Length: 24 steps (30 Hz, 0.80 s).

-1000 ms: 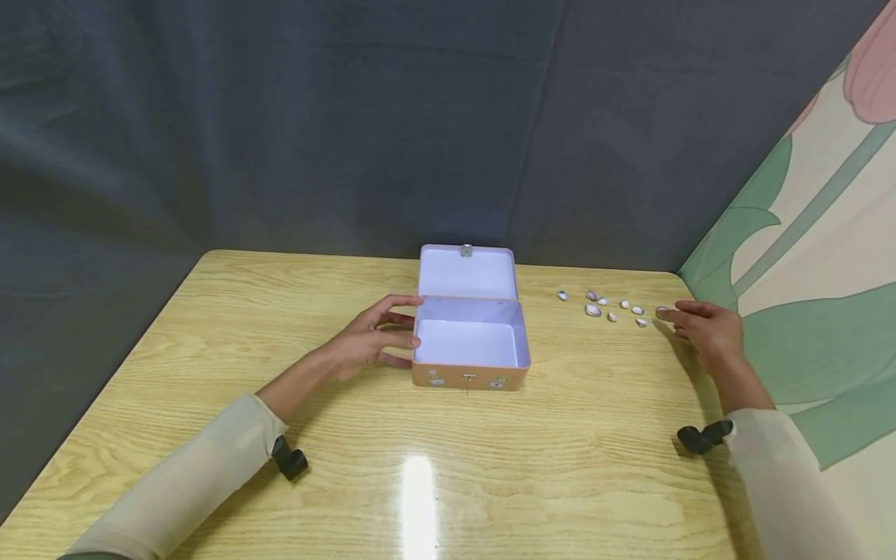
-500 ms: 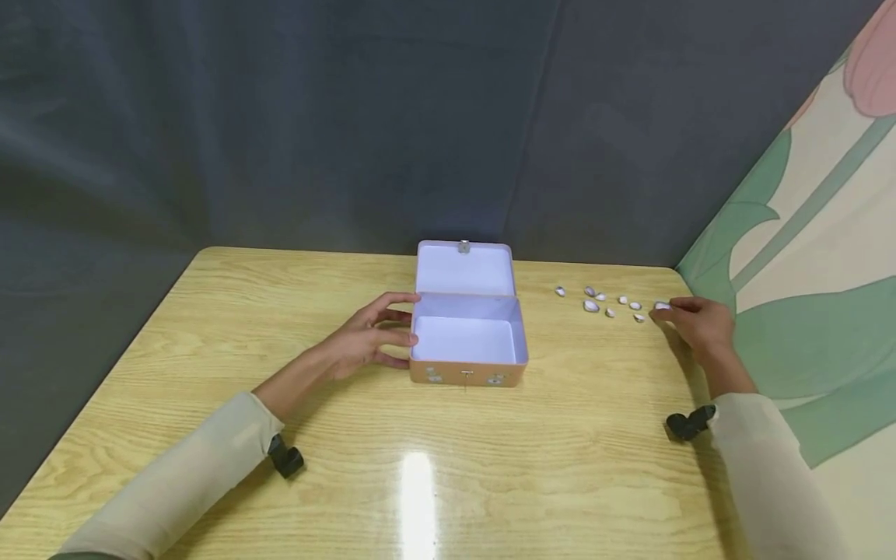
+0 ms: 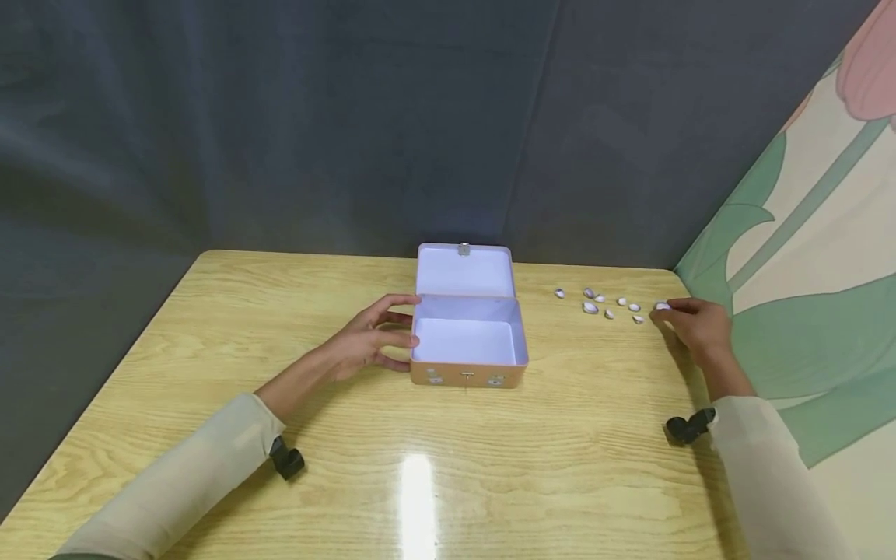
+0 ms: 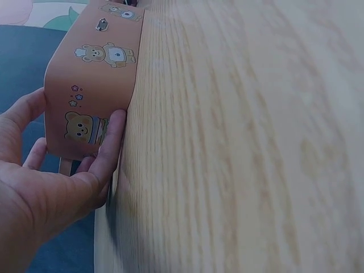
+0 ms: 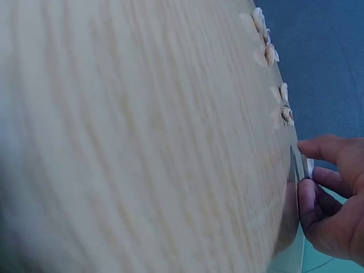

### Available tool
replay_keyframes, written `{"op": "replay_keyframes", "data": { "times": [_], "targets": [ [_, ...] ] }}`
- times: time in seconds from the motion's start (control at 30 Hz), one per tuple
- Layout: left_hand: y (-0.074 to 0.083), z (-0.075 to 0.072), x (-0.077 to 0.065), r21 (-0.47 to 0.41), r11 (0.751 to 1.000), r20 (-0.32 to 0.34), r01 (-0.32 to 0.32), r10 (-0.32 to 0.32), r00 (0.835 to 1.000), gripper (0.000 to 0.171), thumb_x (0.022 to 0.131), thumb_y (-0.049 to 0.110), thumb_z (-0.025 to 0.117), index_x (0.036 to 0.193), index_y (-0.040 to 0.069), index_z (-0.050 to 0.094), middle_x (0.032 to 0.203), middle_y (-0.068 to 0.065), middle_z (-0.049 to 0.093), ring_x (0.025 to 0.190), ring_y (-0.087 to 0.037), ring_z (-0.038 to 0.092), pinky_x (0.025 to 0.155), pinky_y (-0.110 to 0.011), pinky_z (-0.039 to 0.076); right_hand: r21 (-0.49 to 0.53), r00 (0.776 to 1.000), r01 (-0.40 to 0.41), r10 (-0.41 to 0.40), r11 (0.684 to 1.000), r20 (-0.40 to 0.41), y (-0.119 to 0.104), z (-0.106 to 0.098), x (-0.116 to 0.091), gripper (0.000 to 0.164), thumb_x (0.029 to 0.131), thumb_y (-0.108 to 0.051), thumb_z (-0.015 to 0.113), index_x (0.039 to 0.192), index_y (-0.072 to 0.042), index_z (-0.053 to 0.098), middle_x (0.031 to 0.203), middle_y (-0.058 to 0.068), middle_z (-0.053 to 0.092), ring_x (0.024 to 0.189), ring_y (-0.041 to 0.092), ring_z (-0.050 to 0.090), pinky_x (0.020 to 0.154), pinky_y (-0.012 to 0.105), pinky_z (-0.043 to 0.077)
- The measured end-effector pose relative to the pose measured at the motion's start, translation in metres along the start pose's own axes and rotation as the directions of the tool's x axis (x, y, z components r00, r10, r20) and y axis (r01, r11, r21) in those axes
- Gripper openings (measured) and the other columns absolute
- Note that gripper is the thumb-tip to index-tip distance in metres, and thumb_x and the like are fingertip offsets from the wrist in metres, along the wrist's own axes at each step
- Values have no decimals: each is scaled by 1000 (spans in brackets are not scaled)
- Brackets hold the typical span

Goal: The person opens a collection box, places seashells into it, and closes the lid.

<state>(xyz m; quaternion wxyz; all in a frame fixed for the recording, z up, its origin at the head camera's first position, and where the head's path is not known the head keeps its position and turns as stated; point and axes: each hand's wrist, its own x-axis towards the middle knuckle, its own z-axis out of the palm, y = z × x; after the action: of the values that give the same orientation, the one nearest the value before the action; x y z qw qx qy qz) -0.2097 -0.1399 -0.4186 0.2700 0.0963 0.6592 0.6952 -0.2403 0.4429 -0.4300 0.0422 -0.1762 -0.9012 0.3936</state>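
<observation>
An orange tin box [image 3: 448,375] with a pale lilac inside stands on the table, its hinged lid [image 3: 465,268] raised toward the back. My left hand [image 3: 360,340] rests against the box's left end, fingers spread, two tips at the rim. Bear pictures cover the box's outside in the left wrist view, and a small handle [image 4: 66,166] shows by the fingers. At the far right my right hand [image 3: 705,328] pinches a small whitish seashell [image 5: 308,166] between thumb and fingers, low at the tabletop. Several similar shells [image 3: 591,308] lie scattered left of that hand.
The light wooden table [image 3: 560,459] reaches back to a dark curtain [image 3: 350,132]. A flower-patterned cloth [image 3: 826,257] hangs along the right side, close beside my right hand. A metal clasp [image 3: 464,249] sits on the lid's top edge.
My right hand has shifted slightly left and its fingers have come together on the shell at the far right. The left hand and box stay as they were.
</observation>
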Motion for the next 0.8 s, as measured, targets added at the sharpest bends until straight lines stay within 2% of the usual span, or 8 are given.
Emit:
{"op": "replay_keyframes", "data": {
  "times": [0.1,0.23,0.33,0.4,0.53,0.57,0.7,0.8],
  "targets": [
    [-1,1,1,1,1000,3,6,-6,1000,78,106,4,75,172,24,40,165,-22,35,130,-35,65,98,-56,72,38,1000,-10,10,999,-6,1,-2,-2,64,108,-35,72,154,8,62,82,-41,50,79,-12,53,67,7,51],
    [1,3,2,-3,1000,1,7,-7,1000,76,106,5,76,171,26,42,164,-21,36,130,-35,65,98,-56,72,234,1000,-30,31,972,0,-2,-4,-4,57,108,-22,73,153,9,59,81,-39,60,75,-16,62,69,5,57],
    [3,3,2,-6,1000,0,7,-7,1000,75,106,5,76,170,27,43,165,-21,37,130,-35,64,98,-56,72,400,999,-48,49,915,7,-6,-5,-6,41,104,-10,77,141,2,64,82,-31,69,74,-11,71,70,8,62],
    [3,2,2,-6,1000,1,8,-8,1000,75,106,4,75,170,26,43,165,-21,36,130,-35,64,98,-56,72,476,998,-56,58,878,9,-10,-4,-7,30,101,-5,80,129,-5,68,81,-27,72,73,-8,73,69,9,63],
    [3,2,1,-10,1000,0,13,-13,1000,77,105,3,75,171,26,42,165,-21,36,131,-36,64,98,-57,71,596,999,-53,48,801,25,-17,0,-12,23,99,2,81,115,-11,70,81,-20,76,72,-4,77,68,11,65],
    [2,2,1,-11,1000,0,13,-13,1000,77,105,3,75,171,26,42,165,-21,36,131,-36,64,98,-57,71,608,999,-48,41,793,27,-19,2,-13,22,99,3,80,113,-11,71,80,-19,76,72,-4,77,69,12,65],
    [1,2,-2,-14,1000,-4,13,-13,1000,77,105,3,75,171,25,42,165,-21,35,131,-37,64,98,-57,71,627,999,-26,8,779,31,-27,9,-17,22,100,4,78,116,-9,71,80,-18,77,72,-4,77,69,11,65],
    [1,2,-3,-20,1000,-4,14,-14,1000,77,105,2,75,170,25,42,165,-21,35,132,-37,64,97,-57,71,609,999,-6,-15,793,30,-34,13,-20,24,101,2,78,122,-6,71,81,-19,78,73,-5,76,70,11,65]
  ]
}}
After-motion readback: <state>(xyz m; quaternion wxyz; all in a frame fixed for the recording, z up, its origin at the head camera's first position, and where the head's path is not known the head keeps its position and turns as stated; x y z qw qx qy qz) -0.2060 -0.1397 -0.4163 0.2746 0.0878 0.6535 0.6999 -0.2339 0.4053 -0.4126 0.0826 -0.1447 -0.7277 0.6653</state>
